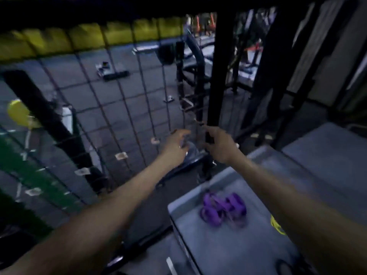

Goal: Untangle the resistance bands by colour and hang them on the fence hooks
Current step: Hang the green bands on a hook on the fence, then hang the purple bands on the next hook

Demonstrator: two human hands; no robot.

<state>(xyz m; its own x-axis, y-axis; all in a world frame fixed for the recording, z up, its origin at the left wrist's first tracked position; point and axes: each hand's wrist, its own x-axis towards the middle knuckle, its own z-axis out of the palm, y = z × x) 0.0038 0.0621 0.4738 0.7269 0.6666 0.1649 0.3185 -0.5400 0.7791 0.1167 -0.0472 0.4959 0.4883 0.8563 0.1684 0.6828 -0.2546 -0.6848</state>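
Observation:
Both my arms reach out to the wire fence (pixel 127 108) beside a black post (pixel 220 76). My right hand (pixel 218 143) pinches a dark strip, apparently a black band (pixel 208 137), held against the mesh next to the post. Just left of it, my left hand (pixel 177 144) hovers with fingers loosely spread toward the same spot; blur hides whether it touches the band. A tangle of purple bands (pixel 222 210) lies on the grey box top (pixel 198 245) below my right forearm. A yellow band (pixel 277 225) peeks out beside that forearm. Small pale hooks (pixel 121 155) dot the fence.
A black loop (pixel 286 264) lies at the box's near edge. More grey boxes (pixel 327 151) stand to the right. A yellow padded bar (pixel 89 36) runs along the fence top and a yellow ball (pixel 17 114) sits at the left. Gym equipment stands beyond the mesh.

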